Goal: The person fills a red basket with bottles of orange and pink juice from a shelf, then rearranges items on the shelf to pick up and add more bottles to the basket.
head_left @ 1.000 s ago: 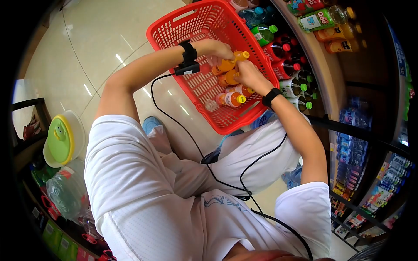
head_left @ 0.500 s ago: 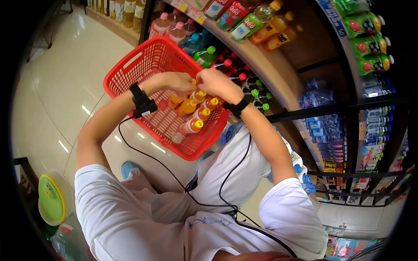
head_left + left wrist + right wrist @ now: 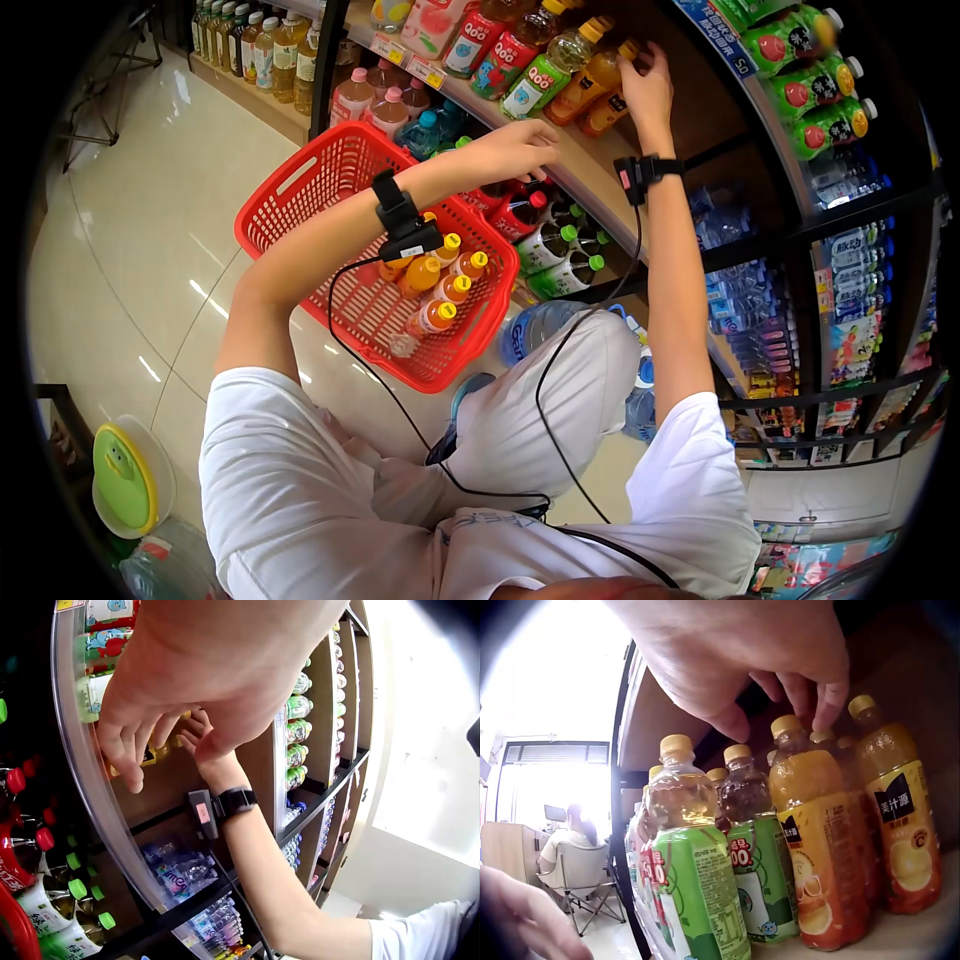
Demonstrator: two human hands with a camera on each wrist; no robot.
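My right hand (image 3: pixel 648 90) reaches into the shelf above the orange juice bottles (image 3: pixel 592 82). In the right wrist view, its fingers (image 3: pixel 829 705) hang spread just over the yellow caps, thumb apart from them, around none of the bottles. One orange juice bottle (image 3: pixel 896 814) stands at the right of that view, another (image 3: pixel 814 847) beside the green-labelled bottles (image 3: pixel 697 885). My left hand (image 3: pixel 510 150) hovers in front of the shelf edge, holding nothing, its fingers loosely bent. Below it, the red basket (image 3: pixel 480 345) holds several orange juice bottles (image 3: pixel 437 315) with yellow caps.
Green- and red-capped bottles (image 3: pixel 570 270) fill the low shelf beside the basket. Large water bottles (image 3: pixel 530 330) stand by the knee. A black shelf bar (image 3: pixel 760 240) runs close to the right arm. Cables (image 3: pixel 380 380) hang from both wrists. A seated person (image 3: pixel 574 832) is in the background.
Both hands have left the basket, where they were among the orange juice bottles. The right hand has risen to the shelf; the left has moved right, towards the shelf edge.
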